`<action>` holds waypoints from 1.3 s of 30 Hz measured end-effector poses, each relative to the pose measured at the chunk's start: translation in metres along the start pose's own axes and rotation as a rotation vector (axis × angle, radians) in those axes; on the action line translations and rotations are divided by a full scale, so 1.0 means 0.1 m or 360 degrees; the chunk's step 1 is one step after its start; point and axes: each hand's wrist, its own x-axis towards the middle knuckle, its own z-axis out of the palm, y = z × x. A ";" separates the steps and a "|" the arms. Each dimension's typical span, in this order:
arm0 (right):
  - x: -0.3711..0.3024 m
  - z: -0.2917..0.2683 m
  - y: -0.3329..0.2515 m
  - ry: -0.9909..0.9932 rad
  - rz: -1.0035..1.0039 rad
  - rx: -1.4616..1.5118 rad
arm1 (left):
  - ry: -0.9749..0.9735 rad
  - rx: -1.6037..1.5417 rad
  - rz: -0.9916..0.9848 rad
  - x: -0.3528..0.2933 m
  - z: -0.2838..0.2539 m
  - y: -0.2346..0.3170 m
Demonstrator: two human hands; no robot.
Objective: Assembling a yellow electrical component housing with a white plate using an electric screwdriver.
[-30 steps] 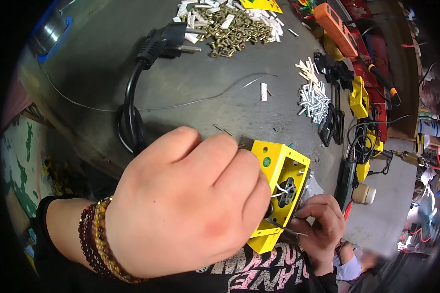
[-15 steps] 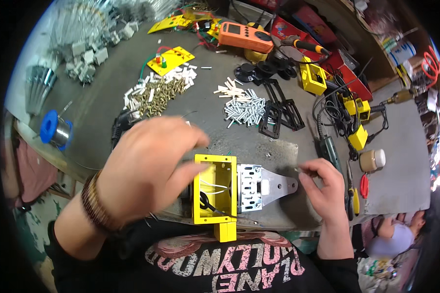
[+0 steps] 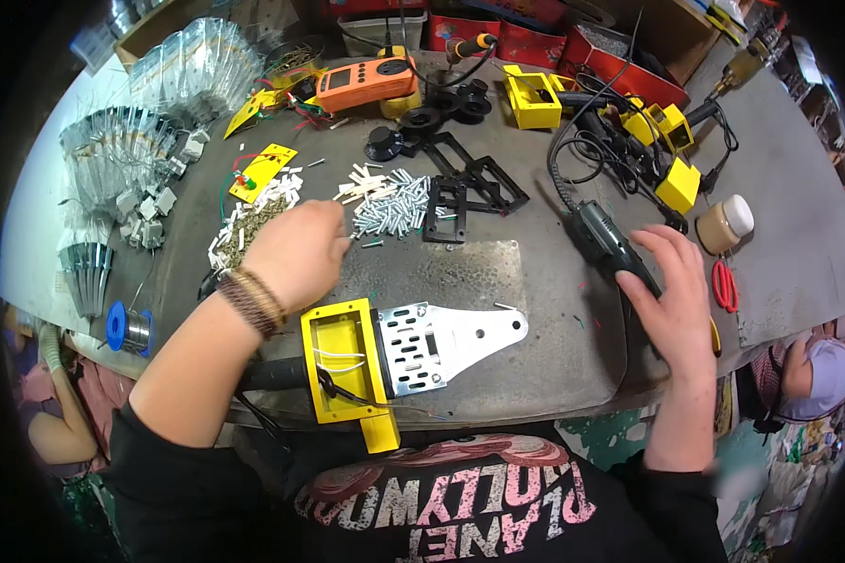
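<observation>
My left hand [image 3: 300,251] is closed, its fingertips pinched down at the near left edge of a pile of silver screws [image 3: 392,211]; what they hold is hidden. My right hand [image 3: 671,291] is open, thumb and fingers apart around the near end of a dark green electric screwdriver [image 3: 603,236] lying on the table. In front of me lies a yellow open housing [image 3: 312,375] with white wires inside. A black handle [image 3: 274,373] joins its left side, and a slotted metal bracket [image 3: 408,352] with a tapered metal plate [image 3: 479,330] extends right. One small screw [image 3: 505,305] is by the plate's tip.
Brass screws [image 3: 239,230], white ceramic pieces and black frames [image 3: 448,211] lie further back. An orange multimeter [image 3: 364,84] is behind them. At right are yellow housings [image 3: 533,101], a white-lidded jar [image 3: 725,223] and red-handled pliers [image 3: 725,286]; a solder spool [image 3: 127,328] is at left.
My left hand has moved from above the yellow housing to the screw pile. My right hand has gone from beside the plate's tip to the electric screwdriver. The view has shifted.
</observation>
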 end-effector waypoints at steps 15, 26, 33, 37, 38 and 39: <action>-0.07 -0.36 0.07 -0.0264 0.0523 0.3153 | -0.0509 -0.0684 0.0939 -0.40 -0.31 0.50; -0.29 0.32 -0.43 -0.0117 0.0620 0.4048 | -0.0647 -0.0783 0.1092 -0.35 -0.24 0.43; -0.36 0.49 -0.66 0.0057 0.0827 0.4019 | -0.0595 -0.0596 0.0996 -0.53 -0.36 0.46; -0.32 0.43 -0.56 -0.0079 0.0739 0.4048 | -0.0411 -0.0631 0.0693 -0.77 -0.34 0.52; -0.32 0.42 -0.54 -0.0106 0.0685 0.3987 | -0.0389 -0.0621 0.0599 -0.81 -0.32 0.56; -0.31 0.40 -0.54 -0.0119 0.0683 0.3985 | -0.0383 -0.0625 0.0591 -0.84 -0.30 0.58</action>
